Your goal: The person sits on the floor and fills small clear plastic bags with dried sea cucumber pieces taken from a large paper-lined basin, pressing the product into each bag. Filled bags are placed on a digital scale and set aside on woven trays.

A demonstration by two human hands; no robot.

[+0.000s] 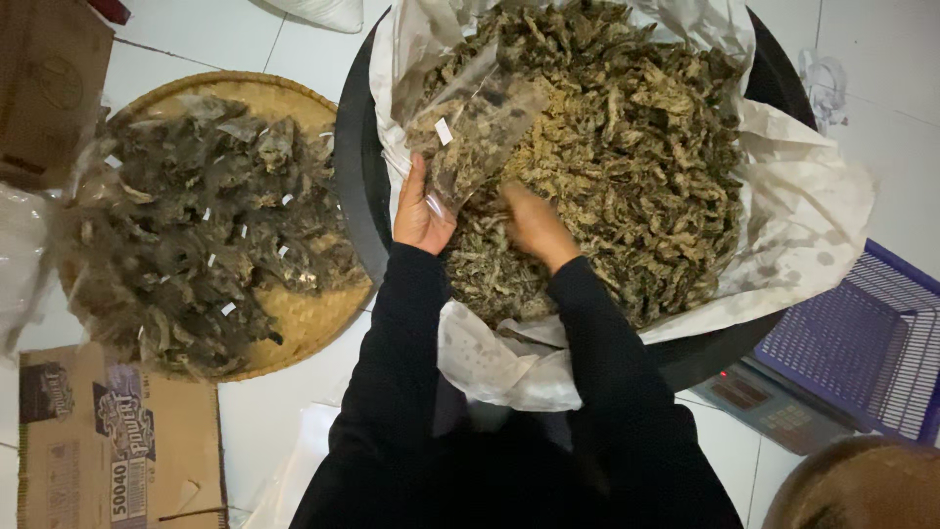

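Clear plastic bag [477,132], partly filled with brownish dried strips, sits over the near-left part of the heap, tilted, open end toward the person. Left hand [421,211] holds it at the lower edge: thumb and fingers pinched on the plastic, bag extending up and right from the grip. A small white label shows on the bag's face.

Right hand [534,223] is just right of the bag mouth, fingers curled down into the dried strips [636,167]. Can't tell whether it's closed on a handful or only pressing in; fingertips are buried. Hands are near each other, not touching.

The strips fill a big round black basin [354,186] lined with crumpled white paper [813,216] that drapes over the rim.

Left of the basin: flat woven tray [304,328] piled with filled clear packets [196,216], each with a small white label. Cardboard boxes at upper left and lower left [117,441].

Right of the basin: purple plastic basket [862,343] sitting on a grey digital scale [774,407]. White tiled floor underneath everything. Both sleeves are black.
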